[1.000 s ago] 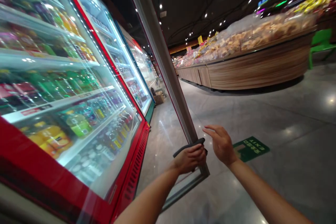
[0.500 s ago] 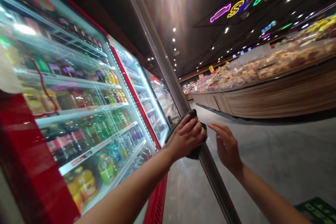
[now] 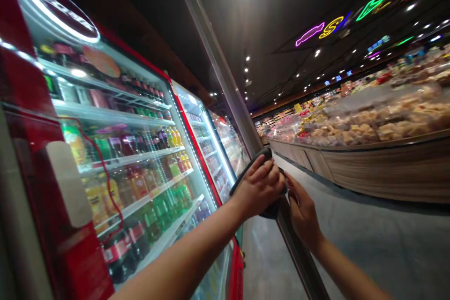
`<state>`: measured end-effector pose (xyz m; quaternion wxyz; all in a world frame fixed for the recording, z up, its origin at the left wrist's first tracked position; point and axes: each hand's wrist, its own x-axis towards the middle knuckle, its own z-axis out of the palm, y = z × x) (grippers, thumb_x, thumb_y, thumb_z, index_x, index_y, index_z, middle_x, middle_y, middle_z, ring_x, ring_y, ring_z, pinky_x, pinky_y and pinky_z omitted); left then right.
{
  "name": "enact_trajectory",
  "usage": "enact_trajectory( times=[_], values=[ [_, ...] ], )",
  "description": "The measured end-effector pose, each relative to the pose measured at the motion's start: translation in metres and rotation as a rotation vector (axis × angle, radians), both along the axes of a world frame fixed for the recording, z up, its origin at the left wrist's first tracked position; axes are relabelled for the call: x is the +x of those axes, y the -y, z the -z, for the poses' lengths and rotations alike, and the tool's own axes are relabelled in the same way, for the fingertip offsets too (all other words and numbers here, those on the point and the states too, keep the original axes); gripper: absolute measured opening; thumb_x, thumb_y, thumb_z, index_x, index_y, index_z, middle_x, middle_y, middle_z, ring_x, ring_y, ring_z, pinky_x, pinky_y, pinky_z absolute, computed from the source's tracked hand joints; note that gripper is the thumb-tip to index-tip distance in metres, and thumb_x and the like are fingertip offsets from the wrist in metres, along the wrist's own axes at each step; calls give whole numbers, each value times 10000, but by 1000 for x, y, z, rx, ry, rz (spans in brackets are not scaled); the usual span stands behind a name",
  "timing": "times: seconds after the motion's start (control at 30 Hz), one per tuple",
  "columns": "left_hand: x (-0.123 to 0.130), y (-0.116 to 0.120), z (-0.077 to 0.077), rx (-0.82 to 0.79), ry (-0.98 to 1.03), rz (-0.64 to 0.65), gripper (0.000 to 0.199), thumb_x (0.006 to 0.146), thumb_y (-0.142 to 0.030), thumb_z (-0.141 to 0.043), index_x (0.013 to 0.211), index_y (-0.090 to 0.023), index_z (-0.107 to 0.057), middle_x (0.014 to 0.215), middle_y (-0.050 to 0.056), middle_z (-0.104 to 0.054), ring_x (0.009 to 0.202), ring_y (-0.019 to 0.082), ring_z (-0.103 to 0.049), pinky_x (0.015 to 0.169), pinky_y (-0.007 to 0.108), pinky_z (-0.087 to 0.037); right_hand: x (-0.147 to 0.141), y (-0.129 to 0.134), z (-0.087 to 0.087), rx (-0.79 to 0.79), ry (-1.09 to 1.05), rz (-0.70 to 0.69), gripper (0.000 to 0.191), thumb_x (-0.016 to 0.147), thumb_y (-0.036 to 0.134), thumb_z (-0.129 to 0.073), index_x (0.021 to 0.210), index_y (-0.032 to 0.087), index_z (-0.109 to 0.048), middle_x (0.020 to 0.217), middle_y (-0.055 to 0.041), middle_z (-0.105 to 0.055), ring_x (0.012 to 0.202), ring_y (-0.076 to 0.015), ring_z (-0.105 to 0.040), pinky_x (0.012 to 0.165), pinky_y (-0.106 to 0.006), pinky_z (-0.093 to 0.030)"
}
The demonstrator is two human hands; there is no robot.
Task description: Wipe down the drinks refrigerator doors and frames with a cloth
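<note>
A long metal bar [image 3: 230, 86] runs slanting from the top of the view down to the lower right. Wrapped over its middle is a dark cloth [image 3: 269, 211]. My left hand [image 3: 262, 185] is closed on the cloth and presses it against the bar, fingers bent over its front. From the right, my right hand [image 3: 304, 213] meets the cloth's right edge beside the bar. Its fingers are together and bent, and their tips seem to pinch that edge, partly hidden behind my left fingertips.
Red-framed drinks fridges [image 3: 195, 133] with lit shelves of bottles line the left side. A red cord [image 3: 107, 173] hangs by the nearest one. At right stands a wood-panelled display counter [image 3: 379, 171] heaped with packaged goods. Grey floor [image 3: 351, 253] lies between.
My right hand has moved in from beside the bar to touch the cloth. My left hand keeps its grip. The view has shifted, showing more of the near fridge's top.
</note>
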<state>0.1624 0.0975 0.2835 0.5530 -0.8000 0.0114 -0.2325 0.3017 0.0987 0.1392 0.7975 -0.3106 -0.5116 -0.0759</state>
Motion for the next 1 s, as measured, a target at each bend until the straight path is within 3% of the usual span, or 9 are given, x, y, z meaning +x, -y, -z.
enact_trajectory(
  times=[0.17, 0.3, 0.5, 0.57, 0.6, 0.67, 0.73, 0.9, 1.0],
  values=[
    [-7, 5, -112, 32, 8, -10, 475, 934, -514, -606, 1283, -192, -592, 1362, 116, -637, 1371, 272, -519, 1260, 515, -299, -6, 12, -98, -1, -32, 11, 459, 1000, 264, -456, 1451, 275, -541, 1358, -114, -659, 1211, -247, -654, 1001, -471, -570],
    [-12, 12, -212, 75, 24, -35, 472, 898, -521, -657, 1245, -204, -609, 1346, 106, -645, 1376, 279, -513, 1247, 517, -320, -12, 18, -173, -18, -26, -67, 421, 1002, 322, -476, 1402, 269, -595, 1293, -111, -697, 1132, -241, -694, 945, -440, -600],
    [-10, 24, -383, 97, 163, -84, 375, 951, -448, -604, 1234, -202, -621, 1359, 98, -637, 1398, 283, -494, 1245, 549, -307, -18, 22, -289, -128, 6, -267, 460, 982, 536, -491, 1294, 262, -687, 1301, -99, -702, 1225, -286, -649, 1078, -516, -505],
    [-5, 29, -427, 47, 271, -81, 329, 970, -390, -581, 1236, -202, -626, 1377, 109, -627, 1420, 286, -469, 1247, 583, -274, -17, 25, -323, -176, -3, -362, 535, 955, 631, -488, 1268, 256, -706, 1300, -99, -705, 1250, -303, -634, 1105, -536, -471],
    [-1, 31, -442, 11, 322, -74, 311, 974, -365, -575, 1233, -203, -629, 1387, 112, -620, 1433, 286, -453, 1247, 592, -264, -17, 27, -336, -203, -7, -418, 566, 945, 664, -480, 1262, 256, -710, 1310, -96, -701, 1273, -306, -619, 1123, -538, -451],
    [6, 38, -453, -63, 422, -50, 291, 975, -328, -565, 1229, -201, -630, 1405, 122, -604, 1459, 288, -415, 1242, 591, -273, -17, 33, -354, -253, -12, -529, 606, 942, 700, -452, 1261, 257, -713, 1332, -89, -689, 1312, -303, -590, 1153, -538, -412],
    [14, 49, -439, -128, 504, -35, 306, 957, -335, -586, 1222, -185, -625, 1434, 146, -573, 1479, 308, -381, 1224, 588, -315, -16, 41, -360, -283, -27, -608, 634, 944, 718, -423, 1268, 255, -711, 1350, -86, -678, 1335, -298, -571, 1172, -542, -382],
    [19, 89, -357, -232, 557, -75, 347, 910, -314, -625, 1224, -167, -610, 1466, 166, -537, 1484, 348, -366, 1195, 616, -363, -10, 70, -354, -319, -81, -634, 675, 875, 776, -493, 1198, 242, -749, 1302, -109, -703, 1286, -317, -608, 1150, -571, -398],
    [10, 120, -325, -264, 502, -92, 339, 944, -243, -557, 1271, -162, -589, 1468, 163, -542, 1500, 310, -346, 1191, 566, -400, -2, 97, -354, -358, -50, -646, 672, 839, 774, -555, 1204, 244, -745, 1298, -116, -705, 1237, -332, -637, 1063, -575, -487]
  ],
)
